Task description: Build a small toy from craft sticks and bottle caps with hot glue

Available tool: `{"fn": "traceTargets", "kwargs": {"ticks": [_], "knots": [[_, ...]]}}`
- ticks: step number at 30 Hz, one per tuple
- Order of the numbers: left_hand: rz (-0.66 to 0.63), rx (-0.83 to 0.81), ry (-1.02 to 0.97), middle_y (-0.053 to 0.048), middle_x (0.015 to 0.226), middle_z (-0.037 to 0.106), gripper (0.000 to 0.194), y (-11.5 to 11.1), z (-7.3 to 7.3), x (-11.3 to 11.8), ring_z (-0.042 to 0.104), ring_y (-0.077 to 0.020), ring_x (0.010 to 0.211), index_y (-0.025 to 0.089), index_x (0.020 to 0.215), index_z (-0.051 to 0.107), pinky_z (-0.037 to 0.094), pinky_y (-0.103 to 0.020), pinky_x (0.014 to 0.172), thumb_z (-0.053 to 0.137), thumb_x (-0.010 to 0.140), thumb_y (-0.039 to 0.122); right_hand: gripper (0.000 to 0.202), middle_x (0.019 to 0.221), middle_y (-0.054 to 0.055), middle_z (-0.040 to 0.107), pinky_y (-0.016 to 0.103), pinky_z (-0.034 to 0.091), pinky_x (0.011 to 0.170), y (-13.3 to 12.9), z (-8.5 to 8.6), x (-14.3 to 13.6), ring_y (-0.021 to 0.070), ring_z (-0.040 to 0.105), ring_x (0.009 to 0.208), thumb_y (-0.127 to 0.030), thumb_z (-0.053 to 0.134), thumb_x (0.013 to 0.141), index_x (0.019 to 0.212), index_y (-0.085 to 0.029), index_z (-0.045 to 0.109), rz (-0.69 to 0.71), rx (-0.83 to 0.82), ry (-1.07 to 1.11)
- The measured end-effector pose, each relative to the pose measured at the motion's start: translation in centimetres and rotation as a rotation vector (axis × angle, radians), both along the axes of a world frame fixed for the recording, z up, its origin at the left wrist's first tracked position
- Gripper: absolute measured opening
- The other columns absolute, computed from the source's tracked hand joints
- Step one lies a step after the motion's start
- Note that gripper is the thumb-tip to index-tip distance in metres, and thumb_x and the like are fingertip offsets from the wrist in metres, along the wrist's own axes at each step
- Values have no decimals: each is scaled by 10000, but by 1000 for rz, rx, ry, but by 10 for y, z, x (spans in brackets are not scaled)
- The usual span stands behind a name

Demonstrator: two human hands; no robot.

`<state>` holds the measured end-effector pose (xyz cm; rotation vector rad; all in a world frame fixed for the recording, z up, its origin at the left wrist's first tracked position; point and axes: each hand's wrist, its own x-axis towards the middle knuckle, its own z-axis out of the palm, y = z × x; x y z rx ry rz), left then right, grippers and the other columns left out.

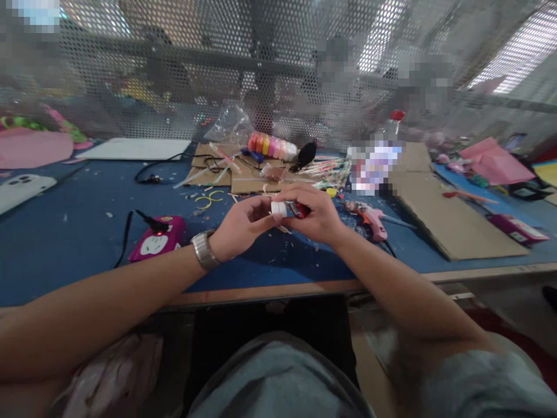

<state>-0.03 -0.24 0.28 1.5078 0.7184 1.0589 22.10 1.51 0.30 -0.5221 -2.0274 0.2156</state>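
Both hands meet over the blue table point(87, 232) near its front edge. My left hand point(243, 223), with a metal watch point(204, 249) on the wrist, pinches a small white round piece point(279, 208). My right hand point(315, 215) is closed around a small red object point(301, 210) that touches the white piece. What the red object is cannot be made out. A pink glue gun point(374, 223) lies just right of my right hand.
A magenta device point(157, 244) with a black cable sits left of my hands. Cardboard sheets point(452, 220), a row of coloured pots point(272, 146), straws point(335, 168), a bottle point(383, 157), a white phone point(24, 190) and pink paper point(496, 162) lie around. Perforated metal screen behind.
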Motion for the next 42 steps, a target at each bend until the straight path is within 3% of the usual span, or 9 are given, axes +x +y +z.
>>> {"fn": "traceTargets", "kwargs": {"ticks": [8,25,32,40,42], "knots": [[-5,-56,-53,-113,1174,836,567,1,-4,-1,766,-198,939,157,1187,778,622,-318,842,1000,790,496,307,1122,74,847,409,651,927,-1,-2,-2,254,811,1032,-510,858,970,1176,-283,838,-40,-22,15],[-6,-97,-94,-92,1086,843,501,4,-3,-1,770,-193,914,155,1088,815,630,-320,857,1042,736,429,262,1159,83,836,399,646,930,-2,-2,-3,255,807,1065,-360,894,947,1179,-267,817,-25,9,9],[-1,-111,-88,-86,1052,843,493,5,-3,-1,751,-177,838,157,1096,810,608,-301,781,1021,740,427,368,1183,96,852,405,645,969,-2,1,-3,260,812,1085,-415,891,947,1259,-250,786,-17,21,-6],[12,-60,-43,-85,1028,822,508,7,-3,-1,716,-169,820,153,1064,796,568,-290,743,1024,716,444,283,1137,81,840,383,636,930,-2,2,-1,240,805,1035,-428,865,965,1177,-250,810,-25,8,-14],[25,-38,-25,-86,995,804,495,6,-3,-2,691,-168,783,156,1084,788,559,-302,720,966,782,506,284,1120,84,843,382,630,924,-2,2,-2,237,803,1020,-421,880,957,1169,-245,810,-21,11,10]]}}
